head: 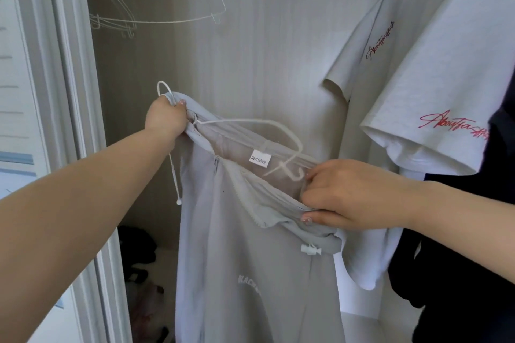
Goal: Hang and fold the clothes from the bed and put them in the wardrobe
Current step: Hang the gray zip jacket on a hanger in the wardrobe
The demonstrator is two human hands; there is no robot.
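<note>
A: Item: grey hooded top (245, 259), held inside the wardrobe (250, 36). Hold?

B: Left hand (167, 117) grips hanger (250, 125) hook and fabric; right hand (348, 192) pinches the neck edge, spreading it to seat the hanger.

A: Axis?

B: Hangs vertical, neck up; hanger tilts down rightward.

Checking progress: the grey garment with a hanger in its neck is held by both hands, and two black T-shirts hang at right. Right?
Not quite: in the head view the two T-shirts hanging at right are white with red lettering, not black. Both hands, left hand and right hand, do hold the grey garment with the hanger.
</note>
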